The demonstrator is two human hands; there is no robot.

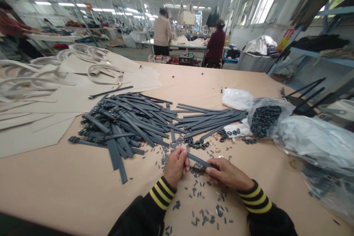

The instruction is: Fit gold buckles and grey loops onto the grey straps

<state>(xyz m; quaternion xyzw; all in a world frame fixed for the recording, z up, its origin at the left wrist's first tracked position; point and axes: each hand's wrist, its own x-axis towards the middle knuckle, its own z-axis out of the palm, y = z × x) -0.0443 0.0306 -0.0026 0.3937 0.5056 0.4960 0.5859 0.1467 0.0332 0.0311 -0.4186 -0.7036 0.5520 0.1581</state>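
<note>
A dark grey strap [197, 159] stretches between my two hands above the table. My left hand [177, 166] pinches its left end, and my right hand [228, 172] grips the other end between thumb and fingers. Small dark cut pieces [197, 191] lie scattered beneath and around my hands. Just beyond them are black loops [197, 143] and gold-coloured metal buckles [217, 149]. A large heap of dark straps [129, 118] lies to the left, many with a looped end. More loose straps [212, 120] fan out past my hands.
Beige panels with handles [74, 84] cover the table's left side. Clear plastic bags of black loops [265, 120] and white plastic bags [318, 140] sit at the right. Two people [163, 31] are at a farther table, and a grey bin [256, 61] stands beyond the right edge.
</note>
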